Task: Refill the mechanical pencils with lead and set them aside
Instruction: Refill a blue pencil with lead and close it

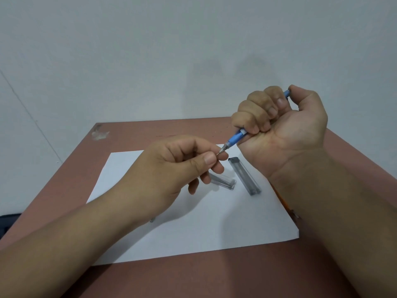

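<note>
My right hand [283,119] grips a blue mechanical pencil [235,138] in a fist above the table, thumb on its rear end, tip pointing down-left. My left hand [182,166] pinches thumb and forefinger right at the pencil's metal tip [221,150]; any lead between them is too thin to see. Two lead cases lie on the white paper [193,229]: a clear one [223,181] partly under my left fingers and a darker grey one [245,175] to its right. An orange pencil [283,201] shows at the paper's right edge, mostly hidden by my right forearm.
The paper lies on a reddish-brown table [193,280] that stands against a pale wall. A small grey item [152,220] peeks out under my left wrist. A scuffed patch [100,133] marks the table's far left corner. A dark object [8,222] sits off the left edge.
</note>
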A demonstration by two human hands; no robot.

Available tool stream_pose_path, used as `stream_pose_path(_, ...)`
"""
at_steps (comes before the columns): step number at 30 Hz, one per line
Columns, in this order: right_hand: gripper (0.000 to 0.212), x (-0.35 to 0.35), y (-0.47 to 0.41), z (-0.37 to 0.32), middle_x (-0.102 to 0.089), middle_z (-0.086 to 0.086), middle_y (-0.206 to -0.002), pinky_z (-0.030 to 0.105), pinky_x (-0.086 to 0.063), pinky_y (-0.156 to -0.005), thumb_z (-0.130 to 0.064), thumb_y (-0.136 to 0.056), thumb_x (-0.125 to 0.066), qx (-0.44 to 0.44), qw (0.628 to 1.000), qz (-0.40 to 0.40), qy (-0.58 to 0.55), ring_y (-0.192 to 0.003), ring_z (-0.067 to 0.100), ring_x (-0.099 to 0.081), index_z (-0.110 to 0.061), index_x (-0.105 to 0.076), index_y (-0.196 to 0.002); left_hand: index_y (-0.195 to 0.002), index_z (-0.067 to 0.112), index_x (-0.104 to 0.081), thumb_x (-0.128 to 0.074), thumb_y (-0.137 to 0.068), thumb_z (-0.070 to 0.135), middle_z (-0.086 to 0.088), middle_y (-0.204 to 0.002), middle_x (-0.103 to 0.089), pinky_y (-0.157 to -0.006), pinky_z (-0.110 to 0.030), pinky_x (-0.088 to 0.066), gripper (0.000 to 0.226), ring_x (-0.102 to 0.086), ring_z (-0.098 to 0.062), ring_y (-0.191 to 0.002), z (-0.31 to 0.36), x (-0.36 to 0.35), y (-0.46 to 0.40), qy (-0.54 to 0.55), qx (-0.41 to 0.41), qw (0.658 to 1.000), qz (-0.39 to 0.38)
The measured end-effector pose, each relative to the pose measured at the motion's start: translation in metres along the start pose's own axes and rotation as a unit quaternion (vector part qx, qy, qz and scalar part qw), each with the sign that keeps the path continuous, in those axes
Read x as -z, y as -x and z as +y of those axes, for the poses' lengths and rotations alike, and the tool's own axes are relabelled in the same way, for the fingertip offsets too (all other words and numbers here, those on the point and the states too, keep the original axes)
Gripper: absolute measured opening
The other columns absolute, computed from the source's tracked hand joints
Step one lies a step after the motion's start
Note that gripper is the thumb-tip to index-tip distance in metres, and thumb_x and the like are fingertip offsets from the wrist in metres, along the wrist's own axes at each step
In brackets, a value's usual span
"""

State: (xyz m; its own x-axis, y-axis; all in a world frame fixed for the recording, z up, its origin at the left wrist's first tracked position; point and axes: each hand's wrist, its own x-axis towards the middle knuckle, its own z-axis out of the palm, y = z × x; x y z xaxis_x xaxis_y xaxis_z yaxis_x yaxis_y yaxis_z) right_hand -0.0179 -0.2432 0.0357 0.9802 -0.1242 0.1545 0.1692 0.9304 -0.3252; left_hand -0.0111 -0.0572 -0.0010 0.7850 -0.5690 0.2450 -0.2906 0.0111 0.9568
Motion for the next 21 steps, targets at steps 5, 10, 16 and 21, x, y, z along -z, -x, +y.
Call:
stream_pose_path(5, 0.041, 0.000, 0.002, 0.004, -0.025, -0.003, -0.054, 0.021, -0.020, -0.046, -0.038, -0.094, -0.031, 0.005, 1.000, -0.001, -0.002, -0.040, 0.013, -0.020, -0.016, -0.032, -0.059, -0.084, 0.021, -0.077, -0.061, -0.087, 0.024, -0.002, -0.083, -0.073, -0.057, -0.027, -0.048, 0.017, -0.060, -0.013, -0.068, 0.000, -0.002, 0.000, -0.005, 0.001, 1.000, 0.017)
stream_pose_path(10, 0.042, -0.001, 0.002, 0.009, -0.027, -0.001, -0.057, 0.023, -0.026, -0.045, -0.042, -0.094, -0.034, 0.018, 1.000, 0.006, 0.012, -0.042, 0.014, -0.024, -0.015, -0.033, -0.060, -0.077, 0.023, -0.076, -0.063, -0.096, 0.014, -0.004, -0.080, -0.072, -0.055, -0.028, -0.047, 0.024, -0.059, -0.015, -0.066, 0.000, -0.003, -0.001, -0.002, 0.003, 0.999, 0.046)
stream_pose_path(16, 0.054, -0.002, -0.003, 0.013, -0.050, 0.008, -0.068, 0.034, -0.053, -0.066, -0.048, -0.104, -0.034, 0.040, 0.981, 0.028, 0.188, -0.062, 0.024, -0.054, -0.011, -0.051, -0.069, -0.084, 0.010, -0.071, -0.054, -0.099, 0.008, -0.005, -0.081, -0.070, -0.057, -0.032, -0.045, 0.023, -0.057, -0.015, -0.066, 0.001, 0.006, -0.006, -0.018, 0.037, 0.994, 0.102)
stream_pose_path(21, 0.022, -0.002, 0.001, 0.020, -0.063, 0.006, -0.086, 0.030, -0.058, -0.075, -0.025, -0.105, -0.052, 0.063, 0.874, 0.047, 0.480, -0.079, 0.016, -0.068, -0.015, -0.071, -0.103, -0.083, 0.019, -0.075, -0.058, -0.099, 0.017, 0.001, -0.080, -0.073, -0.061, -0.034, -0.047, 0.024, -0.057, -0.013, -0.066, -0.001, 0.014, -0.009, -0.086, 0.068, 0.982, 0.153)
